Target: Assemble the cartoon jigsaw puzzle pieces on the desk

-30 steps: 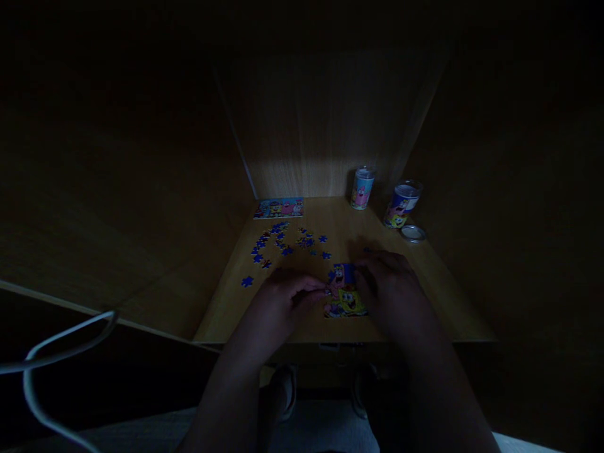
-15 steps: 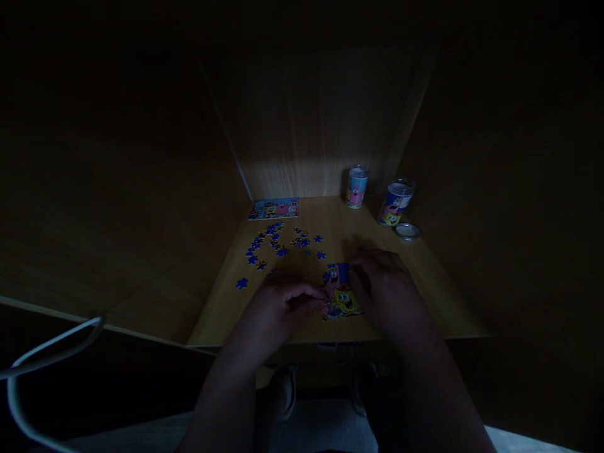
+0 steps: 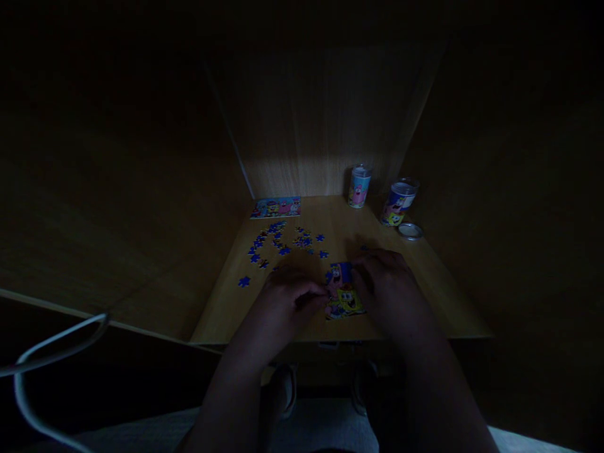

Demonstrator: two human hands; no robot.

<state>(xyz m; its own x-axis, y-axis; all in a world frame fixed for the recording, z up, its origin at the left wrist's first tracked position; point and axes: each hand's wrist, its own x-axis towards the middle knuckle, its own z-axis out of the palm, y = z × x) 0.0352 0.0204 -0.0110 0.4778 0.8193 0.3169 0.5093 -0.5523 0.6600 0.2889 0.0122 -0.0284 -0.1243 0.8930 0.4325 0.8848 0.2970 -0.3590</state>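
Note:
A partly joined jigsaw puzzle (image 3: 348,301) lies near the front edge of the wooden desktop, with a yellow cartoon face and a pink one on it. Against its left edge, my left hand (image 3: 295,299) has thumb and forefinger pinched together on a puzzle piece, mostly hidden by the fingertips. My right hand (image 3: 384,283) is curled over the puzzle's right edge, thumb along the side, steadying it. Loose puzzle pieces (image 3: 277,236), several of them blue side up, are scattered beyond my left hand. One blue piece (image 3: 244,282) lies apart at the left.
A cartoon picture card (image 3: 276,207) lies at the back left. Two cylindrical cans, one light blue (image 3: 359,189) and one darker (image 3: 397,204), stand at the back right beside a round lid (image 3: 410,231). Wooden panels enclose the desktop. A white cable (image 3: 21,384) hangs at lower left.
The view has shifted slightly. Both hands keep nearly the same places at the puzzle, and the left fingertips have pressed in a little closer against its left edge.

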